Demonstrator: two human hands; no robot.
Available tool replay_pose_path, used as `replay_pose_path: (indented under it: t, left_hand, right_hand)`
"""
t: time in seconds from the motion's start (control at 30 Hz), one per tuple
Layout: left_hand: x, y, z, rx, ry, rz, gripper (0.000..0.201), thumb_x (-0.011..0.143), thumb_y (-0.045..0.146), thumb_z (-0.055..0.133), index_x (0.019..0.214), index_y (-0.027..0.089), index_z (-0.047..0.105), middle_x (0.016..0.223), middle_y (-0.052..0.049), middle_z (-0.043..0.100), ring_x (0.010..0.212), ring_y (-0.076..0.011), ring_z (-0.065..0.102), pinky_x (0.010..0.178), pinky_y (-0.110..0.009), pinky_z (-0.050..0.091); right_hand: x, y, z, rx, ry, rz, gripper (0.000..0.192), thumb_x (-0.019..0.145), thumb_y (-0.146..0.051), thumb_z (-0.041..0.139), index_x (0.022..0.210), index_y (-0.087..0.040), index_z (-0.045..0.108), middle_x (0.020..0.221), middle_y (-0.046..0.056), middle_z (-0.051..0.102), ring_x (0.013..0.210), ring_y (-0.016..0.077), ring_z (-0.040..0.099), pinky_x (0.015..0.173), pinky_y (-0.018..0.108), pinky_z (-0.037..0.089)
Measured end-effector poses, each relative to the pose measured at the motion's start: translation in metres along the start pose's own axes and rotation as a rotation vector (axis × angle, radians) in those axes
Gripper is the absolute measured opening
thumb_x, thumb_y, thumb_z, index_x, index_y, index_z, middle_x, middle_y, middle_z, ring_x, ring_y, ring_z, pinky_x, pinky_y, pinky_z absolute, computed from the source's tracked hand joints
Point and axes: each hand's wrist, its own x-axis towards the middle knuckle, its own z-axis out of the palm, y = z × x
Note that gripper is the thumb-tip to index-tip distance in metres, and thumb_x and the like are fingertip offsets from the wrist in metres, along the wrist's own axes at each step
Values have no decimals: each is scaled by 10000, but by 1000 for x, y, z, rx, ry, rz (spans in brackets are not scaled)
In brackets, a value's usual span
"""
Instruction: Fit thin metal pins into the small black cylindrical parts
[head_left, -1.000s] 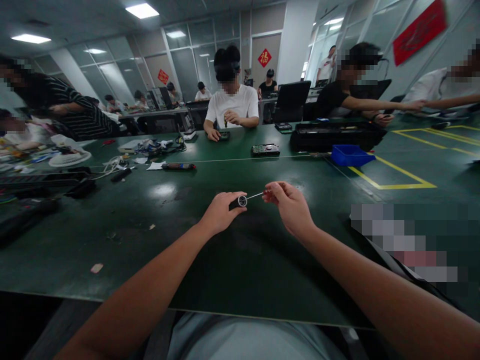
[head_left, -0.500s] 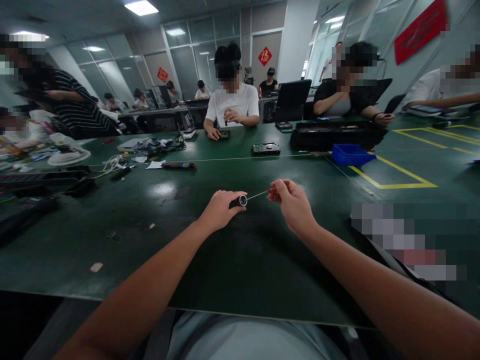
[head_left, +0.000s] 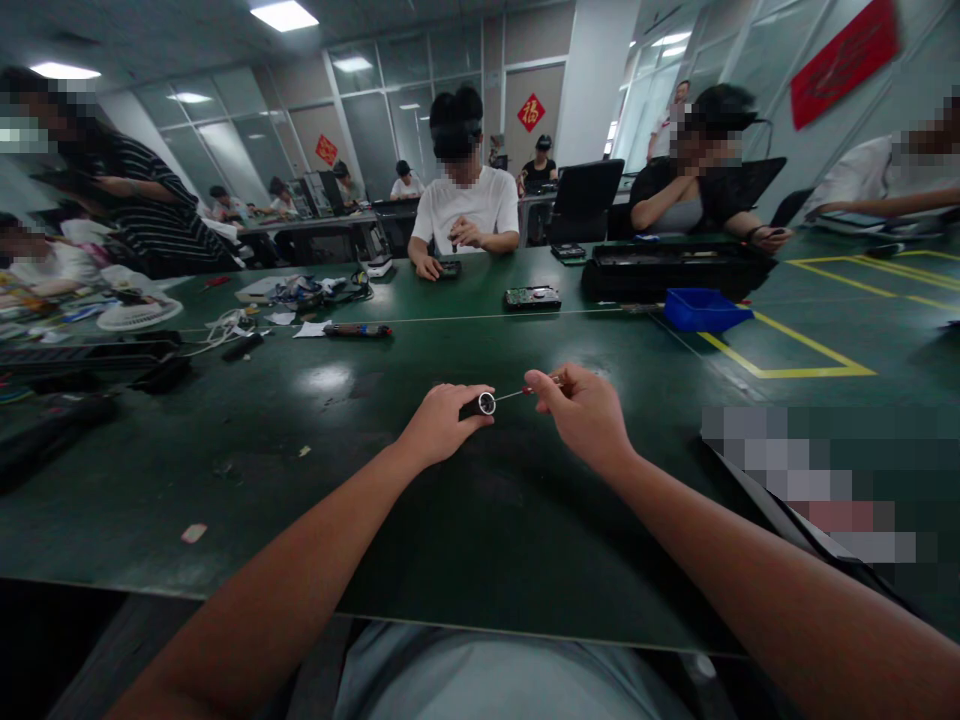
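The left hand (head_left: 441,425) rests knuckles-up over the green table (head_left: 390,500), its fingers curled closed around a small dark cylindrical part (head_left: 480,404) whose silvery round end faces the right. The right hand (head_left: 583,415) is just beside it, fingers pinched shut on a thin precision screwdriver (head_left: 525,391) with a reddish handle; the slim metal shaft runs leftward from the fingertips and its tip meets the silvery end of the cylinder. Both hands hover close together above the middle of the table, a little above its surface, and whether the cylinder touches the tabletop cannot be told. Farther back on the table lie a hard drive (head_left: 531,297), a blue plastic bin (head_left: 703,309) and a long black tray (head_left: 675,268) behind the bin, all well apart from the hands. To the left there is a red-and-black tool (head_left: 357,330) and a clutter of white cables (head_left: 225,328) near a white fan (head_left: 139,315). Yellow tape lines (head_left: 795,370) mark off a rectangle on the table to the right. Across the table a person in a white T-shirt (head_left: 465,212) sits with both hands on a small device, and other people work at either side.
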Motion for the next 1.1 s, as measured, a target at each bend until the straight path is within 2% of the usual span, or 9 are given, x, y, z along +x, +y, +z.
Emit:
replay_pose_path:
  t: [0.07, 0.2, 0.3, 0.37, 0.53, 0.7, 0.87, 0.97, 1.1]
  left_hand:
    - [-1, 0, 0, 3, 1, 1, 412, 875, 324, 689, 1271, 233, 622, 1194, -56, 693, 1087, -239, 611, 985, -422, 428]
    - [-1, -1, 1, 15, -5, 0, 410, 874, 330, 691, 1268, 239, 623, 1182, -48, 697, 1065, -235, 619, 974, -418, 434]
    - [-1, -2, 1, 18, -8, 14, 407, 872, 323, 694, 1265, 247, 625, 1186, -46, 696, 1082, -238, 615, 980, -418, 431]
    - [-1, -2, 2, 15, -5, 22, 401, 871, 316, 696, 1260, 246, 627, 1191, -46, 696, 1088, -237, 615, 985, -418, 429]
    - [-1, -1, 1, 5, 2, 11, 398, 873, 327, 693, 1256, 238, 629, 1191, -48, 696, 1078, -236, 617, 981, -421, 431]
    - [-2, -3, 1, -5, 13, -13, 409, 876, 333, 688, 1269, 242, 621, 1211, -55, 685, 1095, -243, 611, 983, -427, 434]
    - [-1, -3, 1, -5, 5, -19, 400, 872, 327, 689, 1258, 239, 629, 1198, -62, 689, 1085, -249, 619, 993, -440, 437]
    - [-1, -2, 0, -16, 18, -34, 405, 871, 324, 690, 1263, 246, 626, 1221, -62, 678, 1103, -250, 613, 1002, -437, 437]
    - [-1, 0, -1, -19, 4, -7, 393, 876, 315, 683, 1258, 240, 625, 1200, -60, 683, 1094, -240, 613, 989, -421, 440]
  right_hand:
    - [-1, 0, -1, -35, -6, -48, 341, 871, -514, 607, 723, -209, 637, 599, 12, 645, 557, 163, 586, 569, 305, 413]
    - [-3, 3, 1, 54, -61, -198, 163, 905, -352, 560, 932, -207, 630, 789, 34, 682, 705, 178, 633, 651, 315, 468]
    - [-5, 2, 1, 70, -96, -253, 159, 895, -287, 553, 1024, -213, 607, 839, 32, 675, 747, 180, 635, 687, 319, 478]
    - [-5, 0, 0, 46, -117, -237, 159, 911, -320, 541, 1000, -213, 618, 812, 28, 670, 729, 180, 633, 661, 311, 466]
    - [-5, -1, -1, -60, -90, -165, 347, 985, -434, 409, 920, -201, 657, 637, 7, 601, 589, 165, 575, 591, 306, 405]
    - [-6, -1, -2, -62, -106, -202, 298, 970, -329, 417, 1153, -184, 603, 748, 25, 644, 674, 181, 609, 637, 313, 422]
    - [-7, -4, -4, -28, -163, -197, 299, 991, -364, 378, 1000, -225, 643, 785, 32, 653, 724, 189, 618, 682, 330, 443]
    - [-5, -2, -1, 83, -105, -128, 204, 949, -338, 462, 1045, -224, 601, 816, 35, 663, 756, 196, 630, 706, 346, 474]
    - [0, 5, 7, 355, -75, -16, 213, 900, -411, 560, 911, -207, 621, 816, 47, 674, 766, 192, 640, 756, 368, 518]
